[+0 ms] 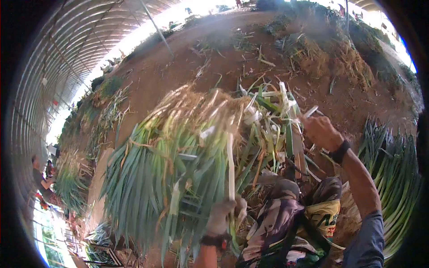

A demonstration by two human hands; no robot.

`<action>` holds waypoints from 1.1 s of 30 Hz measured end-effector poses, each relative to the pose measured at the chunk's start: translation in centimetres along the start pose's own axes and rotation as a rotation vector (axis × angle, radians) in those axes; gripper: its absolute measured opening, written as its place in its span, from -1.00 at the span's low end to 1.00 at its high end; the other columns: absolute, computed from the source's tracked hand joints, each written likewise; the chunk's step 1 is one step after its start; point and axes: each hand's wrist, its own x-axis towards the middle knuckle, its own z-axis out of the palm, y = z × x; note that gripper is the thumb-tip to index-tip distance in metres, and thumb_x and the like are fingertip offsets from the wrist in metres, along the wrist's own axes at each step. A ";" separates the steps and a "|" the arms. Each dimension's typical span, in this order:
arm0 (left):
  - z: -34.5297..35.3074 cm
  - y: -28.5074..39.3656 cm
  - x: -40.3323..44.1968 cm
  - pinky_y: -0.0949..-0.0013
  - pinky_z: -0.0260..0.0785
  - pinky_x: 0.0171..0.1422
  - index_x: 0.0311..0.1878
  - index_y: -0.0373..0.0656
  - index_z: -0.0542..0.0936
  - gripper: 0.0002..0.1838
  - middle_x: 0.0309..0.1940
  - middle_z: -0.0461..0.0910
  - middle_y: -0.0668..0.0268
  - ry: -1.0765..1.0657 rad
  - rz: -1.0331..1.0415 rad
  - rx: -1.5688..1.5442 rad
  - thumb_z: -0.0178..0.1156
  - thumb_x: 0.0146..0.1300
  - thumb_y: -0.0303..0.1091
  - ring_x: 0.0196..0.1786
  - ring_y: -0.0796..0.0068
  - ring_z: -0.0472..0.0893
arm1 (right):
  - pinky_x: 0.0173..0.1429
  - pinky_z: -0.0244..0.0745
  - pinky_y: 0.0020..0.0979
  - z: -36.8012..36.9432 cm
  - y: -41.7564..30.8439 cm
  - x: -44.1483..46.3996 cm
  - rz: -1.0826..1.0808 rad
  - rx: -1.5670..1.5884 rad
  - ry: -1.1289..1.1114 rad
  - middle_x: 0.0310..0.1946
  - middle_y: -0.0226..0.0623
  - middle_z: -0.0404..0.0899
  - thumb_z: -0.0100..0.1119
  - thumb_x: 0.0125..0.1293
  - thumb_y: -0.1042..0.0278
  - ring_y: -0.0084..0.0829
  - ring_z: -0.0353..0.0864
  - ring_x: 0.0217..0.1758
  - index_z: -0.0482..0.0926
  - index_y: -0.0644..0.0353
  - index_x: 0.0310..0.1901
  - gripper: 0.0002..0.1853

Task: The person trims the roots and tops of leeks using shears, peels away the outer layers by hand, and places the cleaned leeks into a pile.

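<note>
A gloved left hand [223, 216] is closed round the lower part of a single leek [231, 167], whose pale stem points up and away. Bare and closed, my right hand [321, 131] is over the leaf scraps with a pale strip or stalk [311, 110] at its fingers; whether this is a leaf or a tool I cannot make out. A wide pile of leeks [170, 178] spreads left of my left hand, roots away from me and green leaves toward me. Peeled leaves [272, 116] lie heaped between the pile and my right hand.
More leeks [393, 174] lie at the far right. Root and leaf debris [317, 58] covers part of the brown soil [178, 67]. At the far left a person [42, 181] is beside another leek pile [69, 185]. A metal pole [156, 27] slants at the upper left.
</note>
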 end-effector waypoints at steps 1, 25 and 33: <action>1.2 1.2 0.4 0.27 0.59 -0.01 0.16 -0.30 0.63 -0.70 -0.14 0.72 0.15 0.097 0.015 0.081 0.27 0.49 -0.32 -0.15 0.32 0.73 | -0.16 0.60 -0.15 -1.2 -2.4 -0.4 -0.060 0.109 0.025 -0.31 -0.16 0.62 0.21 0.26 0.47 -0.12 0.67 -0.27 0.40 0.29 0.44 -0.33; -2.7 -6.2 7.5 0.14 0.57 -0.01 0.13 -0.10 0.71 -0.63 -0.19 0.76 0.01 0.224 0.126 1.481 0.42 0.38 -0.11 -0.16 0.07 0.75 | 0.05 0.60 -0.22 -10.3 8.2 -12.1 -0.015 -0.062 0.158 -0.07 -0.30 0.69 0.34 0.32 0.26 -0.17 0.70 -0.01 0.68 0.11 -0.09 -0.81; -5.4 -6.6 11.0 0.12 0.60 0.10 0.16 -0.19 0.70 -0.55 -0.07 0.80 0.08 0.422 0.341 1.302 0.44 0.24 -0.23 -0.02 0.06 0.79 | 0.10 0.57 -0.20 -9.9 29.1 -43.9 1.097 -0.133 0.326 -0.04 -0.09 0.71 0.41 0.42 0.22 -0.17 0.68 -0.03 0.61 0.24 0.18 -0.59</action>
